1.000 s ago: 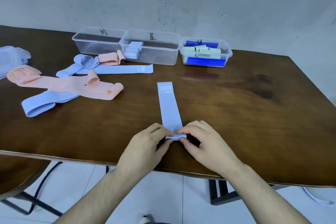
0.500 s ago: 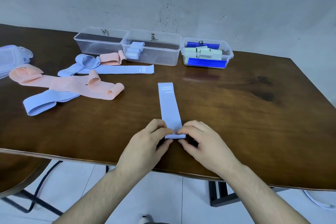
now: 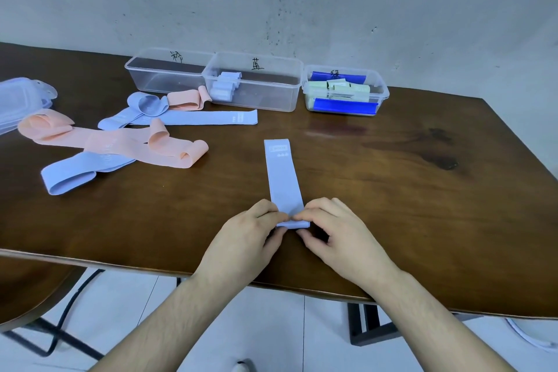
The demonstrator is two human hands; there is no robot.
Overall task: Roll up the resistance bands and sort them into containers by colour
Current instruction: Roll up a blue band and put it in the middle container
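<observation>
Both hands, left hand (image 3: 247,238) and right hand (image 3: 338,235), pinch the blue band (image 3: 283,178) at its near end, grip closed on a slightly thicker roll than a second ago. Beyond the grip, most of it lies flat on the desk (image 3: 392,190), so rolling has barely begun.

Two bare forearms rose from the bottom edge of the frame toward its centre; neither carried a sleeve, watch, band or bracelet along the visible length; fine dark hair showed on both, plainest on the forearm at lower left. The left hand (image 3: 247,238) and the right hand (image 3: 341,235) wore no gloves and no rings; the fingers (image 3: 317,205) were slender, with short, unpainted nails; the wrists were narrow; knuckles showed as soft ridges across the back of each hand.
</observation>
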